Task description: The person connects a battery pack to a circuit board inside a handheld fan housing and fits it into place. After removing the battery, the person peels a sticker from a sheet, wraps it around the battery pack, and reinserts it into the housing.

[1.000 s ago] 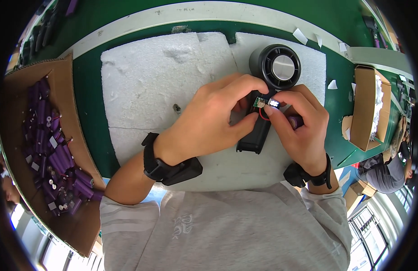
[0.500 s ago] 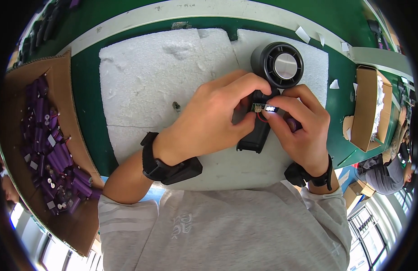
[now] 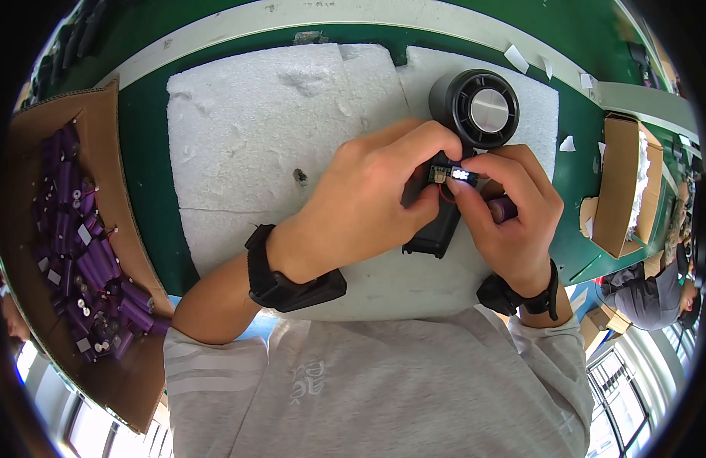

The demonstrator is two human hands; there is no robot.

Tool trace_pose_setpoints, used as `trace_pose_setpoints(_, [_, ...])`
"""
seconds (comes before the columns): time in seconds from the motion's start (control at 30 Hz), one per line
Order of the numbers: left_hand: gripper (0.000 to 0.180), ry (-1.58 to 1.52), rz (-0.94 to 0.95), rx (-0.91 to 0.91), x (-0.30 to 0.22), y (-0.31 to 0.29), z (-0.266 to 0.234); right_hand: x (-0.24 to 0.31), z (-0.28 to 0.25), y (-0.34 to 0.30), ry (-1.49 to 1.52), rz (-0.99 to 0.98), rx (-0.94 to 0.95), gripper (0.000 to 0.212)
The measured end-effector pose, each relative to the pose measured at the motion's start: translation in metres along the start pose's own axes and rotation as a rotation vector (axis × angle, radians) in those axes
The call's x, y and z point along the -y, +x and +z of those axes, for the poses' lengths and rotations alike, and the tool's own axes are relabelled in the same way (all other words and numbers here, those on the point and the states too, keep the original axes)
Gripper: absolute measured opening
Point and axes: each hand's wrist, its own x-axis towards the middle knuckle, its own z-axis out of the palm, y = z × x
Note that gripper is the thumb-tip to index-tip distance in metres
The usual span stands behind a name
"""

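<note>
A black handheld fan (image 3: pixel 451 107) lies on white foam, its round head away from me and its handle (image 3: pixel 431 238) toward me. My left hand (image 3: pixel 353 195) is closed around the handle, index finger near the neck and thumb at the side. Over the handle sits a small circuit board (image 3: pixel 439 175) with a lit white display (image 3: pixel 461 175); a red wire curves below it. Thumb and index finger of my right hand (image 3: pixel 525 210) pinch the display end. A purple cylindrical battery (image 3: pixel 504 209) rests within that hand's curled fingers, partly hidden.
At the left stands a cardboard box (image 3: pixel 135 252) full of purple batteries (image 3: pixel 101 263). A smaller open carton (image 3: pixel 620 183) stands at the right. White foam sheets (image 3: pixel 246 137) cover much of the green table (image 3: pixel 143 168); paper scraps (image 3: pixel 516 59) lie beyond. Another person (image 3: pixel 643 294) is at far right.
The fan and both hands have shifted slightly to the right in the picture. The board has tilted a little, and more of the battery shows. Both grips look the same.
</note>
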Motion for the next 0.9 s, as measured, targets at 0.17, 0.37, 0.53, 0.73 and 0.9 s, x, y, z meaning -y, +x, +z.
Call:
trace_pose_setpoints(0.17, [0.036, -0.011, 0.010, -0.010, 0.0004, 0.0002, 0.0006, 0.0012, -0.0029, 0.0021, -0.052, -0.056, 0.019, 0.026])
trace_pose_setpoints(0.37, [0.036, -0.001, 0.029, -0.020, 0.0007, 0.0004, 0.0005, 0.0038, -0.0028, 0.0014, -0.017, 0.023, 0.024, 0.024])
trace_pose_setpoints(0.53, [0.037, 0.000, 0.030, -0.025, 0.0018, 0.0003, 0.0007, 0.0038, -0.0014, 0.0013, -0.016, 0.029, 0.011, 0.024])
trace_pose_setpoints(0.73, [0.037, -0.004, 0.031, -0.024, 0.0023, -0.0002, 0.0007, 0.0038, -0.0007, 0.0019, -0.021, 0.028, 0.015, 0.023])
trace_pose_setpoints(0.9, [0.039, -0.057, 0.061, 0.011, 0.0052, 0.0004, -0.0034, 0.0068, -0.0020, 0.0021, -0.022, 0.055, 0.041, 0.021])
